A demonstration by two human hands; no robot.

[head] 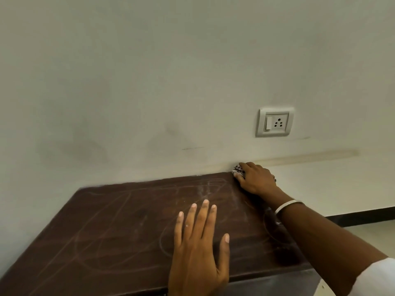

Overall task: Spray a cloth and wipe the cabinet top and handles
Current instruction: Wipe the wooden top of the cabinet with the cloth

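The dark brown cabinet top [119,227] fills the lower half of the view and carries pale smear marks. My right hand [255,178] presses a small bunched cloth [238,170] onto the top's far right corner, against the wall. Most of the cloth is hidden under the fingers. My left hand [199,246] lies flat on the top near the front edge, fingers spread, holding nothing. No cabinet handles or spray bottle are in view.
A pale wall [149,82] rises directly behind the cabinet. A white switch and socket plate [274,122] is on the wall above the right hand. To the right, a dark skirting strip [363,216] runs along the floor.
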